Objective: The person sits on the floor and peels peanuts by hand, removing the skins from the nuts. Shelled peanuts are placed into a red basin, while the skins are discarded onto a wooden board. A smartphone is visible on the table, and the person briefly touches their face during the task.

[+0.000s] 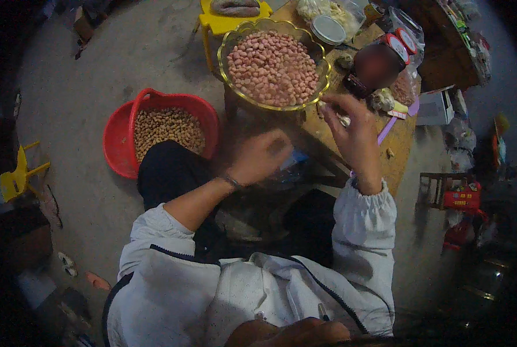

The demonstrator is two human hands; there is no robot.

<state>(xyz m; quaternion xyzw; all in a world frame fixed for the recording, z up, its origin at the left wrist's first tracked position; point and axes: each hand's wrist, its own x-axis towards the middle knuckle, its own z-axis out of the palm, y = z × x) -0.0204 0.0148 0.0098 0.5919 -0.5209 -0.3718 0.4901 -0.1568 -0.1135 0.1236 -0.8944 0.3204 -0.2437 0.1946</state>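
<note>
A scalloped bowl with a yellow rim [280,108] stands at the table's near left corner, filled with shelled pink peanuts [273,67]. My right hand [354,126] is just off the bowl's lower right rim, thumb and fingers curved towards each other. Pale pieces that look like peanut shells [344,119] lie by its fingertips; whether it grips any is unclear. Motion blurs my left hand [263,156], curled below the bowl and above my lap, its contents hidden. Left of my knee, a red plastic basket [119,139] with a handle contains unshelled peanuts [169,130].
On the wooden table [399,160] are red-lidded jars [397,47], a round-lidded container [328,29], plastic bags [349,17] and a purple handle [387,130]. Behind the bowl stands a yellow stool [217,24]. Another yellow stool [14,182] lies far left. A cardboard box [434,108] is right of the table.
</note>
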